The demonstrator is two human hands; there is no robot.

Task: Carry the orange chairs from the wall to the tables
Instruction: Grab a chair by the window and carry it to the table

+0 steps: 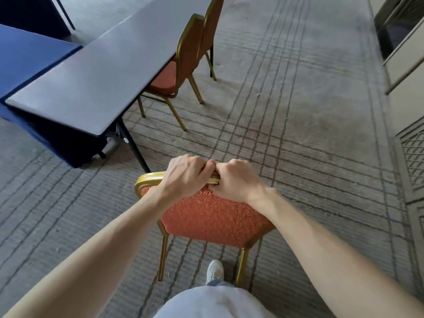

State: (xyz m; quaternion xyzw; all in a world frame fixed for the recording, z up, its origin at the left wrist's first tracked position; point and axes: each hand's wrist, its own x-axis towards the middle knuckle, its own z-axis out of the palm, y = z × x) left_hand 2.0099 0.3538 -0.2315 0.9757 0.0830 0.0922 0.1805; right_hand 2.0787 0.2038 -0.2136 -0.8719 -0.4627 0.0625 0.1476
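**Gripping the orange chair by its top rail**

Holding the orange chair [213, 216] in front of me, I have both hands closed on the gold top rail [149, 177] of its backrest. My left hand [183, 177] wraps the rail from the left, fingers curled over the far side, and my right hand [238, 180] does the same just beside it, so the two knuckle rows meet at the middle of the rail. Each grip is fully closed on the metal tube. The patterned orange back panel faces me below my wrists, and two gold legs [163, 258] hang down toward the carpet [298, 125]; whether their feet touch the floor I cannot tell. Nearest to me, under my forearms, I see my pale trousers [213, 304] and one white shoe [215, 270], which lies between the two chair legs.

Farther off on the left stands a long grey tabletop [91, 74] on dark folding legs, its near corner just beyond my left hand. A blue cloth [27, 56] covers the table that abuts it on the far left. Along the right edge of the grey tabletop a second orange chair [183, 63] is tucked in, seat partly under the top, and a third chair [213, 24] stands right behind it, farther away. On the far right runs a pale wall [403, 65] with panelling.
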